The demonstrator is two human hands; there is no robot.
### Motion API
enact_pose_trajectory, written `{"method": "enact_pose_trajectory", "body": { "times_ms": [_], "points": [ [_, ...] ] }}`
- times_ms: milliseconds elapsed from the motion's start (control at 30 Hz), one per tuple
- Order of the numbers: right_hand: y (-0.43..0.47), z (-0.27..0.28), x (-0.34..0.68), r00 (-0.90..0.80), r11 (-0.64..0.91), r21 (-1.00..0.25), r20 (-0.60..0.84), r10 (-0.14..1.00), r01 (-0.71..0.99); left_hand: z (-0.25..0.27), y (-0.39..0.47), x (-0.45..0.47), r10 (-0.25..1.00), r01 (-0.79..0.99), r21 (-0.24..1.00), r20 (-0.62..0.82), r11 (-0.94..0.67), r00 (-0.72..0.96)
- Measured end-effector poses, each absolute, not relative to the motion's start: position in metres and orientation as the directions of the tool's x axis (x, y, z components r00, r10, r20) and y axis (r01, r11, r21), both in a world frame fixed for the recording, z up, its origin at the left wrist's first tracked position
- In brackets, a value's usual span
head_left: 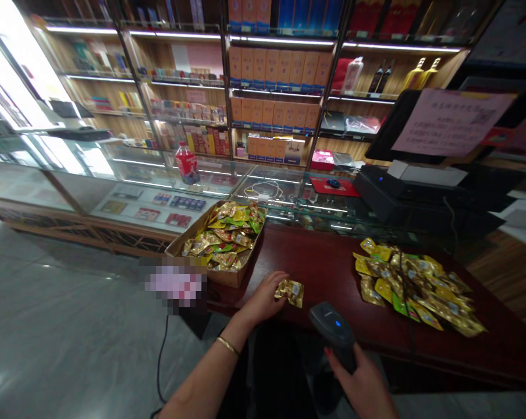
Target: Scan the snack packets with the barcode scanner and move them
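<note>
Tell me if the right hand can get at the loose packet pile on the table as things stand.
Probably not freely: the right hand is closed around the scanner. The pile lies open on the table to its right, nothing between them.

A single head-worn camera looks forward and down over a dark red counter [333, 273], close to it, with shop shelves [272, 75] farther back.

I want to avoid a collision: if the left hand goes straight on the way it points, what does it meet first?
The left hand points right, and its fingertips are already on the gold packet. Beyond it lies bare red-brown counter, then probably the pile of packets, though depth is unclear.
</note>
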State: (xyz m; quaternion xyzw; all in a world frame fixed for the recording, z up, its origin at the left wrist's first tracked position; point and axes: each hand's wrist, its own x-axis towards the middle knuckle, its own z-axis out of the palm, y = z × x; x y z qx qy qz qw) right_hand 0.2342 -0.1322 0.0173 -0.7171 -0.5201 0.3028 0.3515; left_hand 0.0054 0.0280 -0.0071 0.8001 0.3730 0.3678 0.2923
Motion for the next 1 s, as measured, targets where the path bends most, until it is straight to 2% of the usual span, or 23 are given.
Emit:
{"method": "enact_pose_trajectory", "body": {
  "times_ms": [100,233,333,500,600,800,1000],
  "points": [
    [-0.145,0.015,0.234,0.313,-0.201,-0.859,-0.051,0.949,0.47,-0.007,0.028,0.005,0.81,0.369,0.746,0.381,-0.554,0.445],
    [-0.153,0.018,0.239,0.235,-0.108,-0.785,0.049,0.971,0.609,-0.002,0.032,0.003,0.837,0.391,0.766,0.338,-0.51,0.43],
    [-0.153,0.018,0.241,0.226,-0.083,-0.761,0.085,0.97,0.644,0.015,0.041,0.0,0.829,0.444,0.733,0.295,-0.515,0.475],
    [-0.15,0.016,0.232,0.209,-0.023,-0.776,0.141,0.968,0.63,0.071,0.052,-0.002,0.698,0.451,0.634,0.202,-0.628,0.687],
    [-0.148,0.015,0.224,0.197,0.024,-0.785,0.185,0.963,0.619,0.101,0.052,0.001,0.643,0.443,0.592,0.173,-0.674,0.746],
    [-0.15,0.014,0.211,0.296,-0.029,-0.84,0.158,0.942,0.542,0.117,0.047,0.011,0.643,0.533,0.509,0.053,-0.676,0.764],
    [-0.152,0.02,0.203,0.247,-0.069,-0.85,0.074,0.966,0.523,0.111,0.038,0.01,0.65,0.565,0.458,0.037,-0.686,0.759]
  ]
}}
